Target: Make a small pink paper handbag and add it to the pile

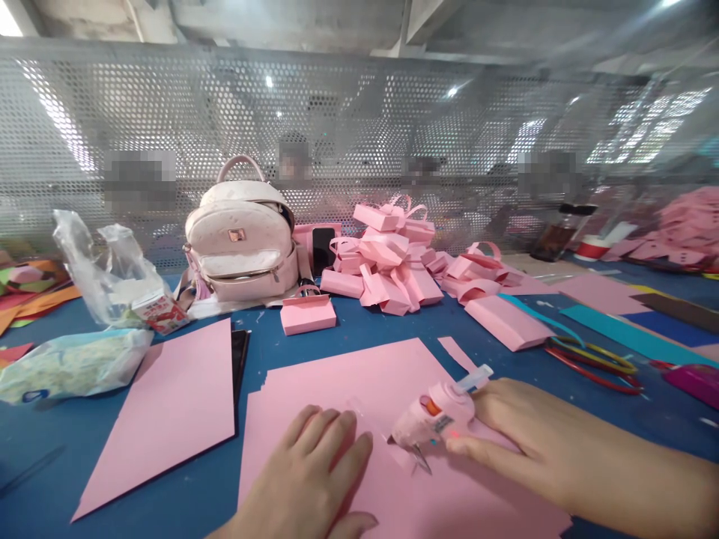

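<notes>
At a blue craft table (pixel 359 329), I work a pink glue gun (pixel 435 415) over a stack of pink paper sheets (pixel 359 389) lying at the near centre. My right hand (pixel 522 430) comes in from the right and wraps the gun's body, fingers curled shut around it, index finger stretched low along its near side. The gun lies tilted, its metal tip (pixel 419 457) pointing down and near, touching or just above the paper; I cannot tell which. A clear glue stick (pixel 475 376) juts from its far end.

My left hand (pixel 314 471) rests flat on the same stack, just left of the gun's tip, fingers spread loosely and straight, gripping nothing, only pressing the sheet.

To the left lies a single pink sheet (pixel 168 408), angled, partly covering a dark object at its far right edge. Farther left sit clear plastic bags (pixel 98 277) and a small carton (pixel 160 311). At the far centre stands a pale pink backpack (pixel 241 239) with a small folded pink paper box (pixel 308 313) in front of it. Right of the backpack rises a heap of folded pink paper boxes with looped handles (pixel 387 258). On the right, well apart from my hands, lie coloured paper strips (pixel 595 359) and more sheets in teal, blue and pink. A perforated metal screen (pixel 359 127) closes off the far side of the table.
</notes>
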Available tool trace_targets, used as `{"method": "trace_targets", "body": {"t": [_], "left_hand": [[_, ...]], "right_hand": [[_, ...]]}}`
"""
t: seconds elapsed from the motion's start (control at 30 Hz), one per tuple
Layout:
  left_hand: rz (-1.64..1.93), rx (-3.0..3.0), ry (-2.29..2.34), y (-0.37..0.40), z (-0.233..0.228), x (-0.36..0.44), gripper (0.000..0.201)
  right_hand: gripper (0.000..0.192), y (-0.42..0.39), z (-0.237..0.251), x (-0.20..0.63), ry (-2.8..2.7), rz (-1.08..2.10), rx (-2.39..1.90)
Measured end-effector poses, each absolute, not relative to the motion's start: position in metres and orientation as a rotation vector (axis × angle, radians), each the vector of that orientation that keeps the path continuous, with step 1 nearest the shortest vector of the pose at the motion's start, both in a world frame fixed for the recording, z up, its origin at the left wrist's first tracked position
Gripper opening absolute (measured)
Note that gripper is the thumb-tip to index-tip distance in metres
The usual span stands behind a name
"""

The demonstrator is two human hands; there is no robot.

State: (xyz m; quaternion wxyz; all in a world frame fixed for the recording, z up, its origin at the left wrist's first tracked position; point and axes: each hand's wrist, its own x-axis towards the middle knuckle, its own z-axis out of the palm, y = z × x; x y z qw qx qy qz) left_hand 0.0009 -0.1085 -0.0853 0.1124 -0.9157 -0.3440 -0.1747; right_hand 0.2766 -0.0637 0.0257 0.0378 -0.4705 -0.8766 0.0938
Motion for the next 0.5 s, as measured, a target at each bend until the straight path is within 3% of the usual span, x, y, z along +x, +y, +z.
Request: {"method": "trace_targets", "body": {"t": [0.5], "left_hand": [[-0.547, -2.697, -1.04, -0.111, -0.085, 0.002, 0.056]], "right_hand": [[0.051, -0.074, 0.025, 0.288, -2.717, 0.379, -1.551]]}}
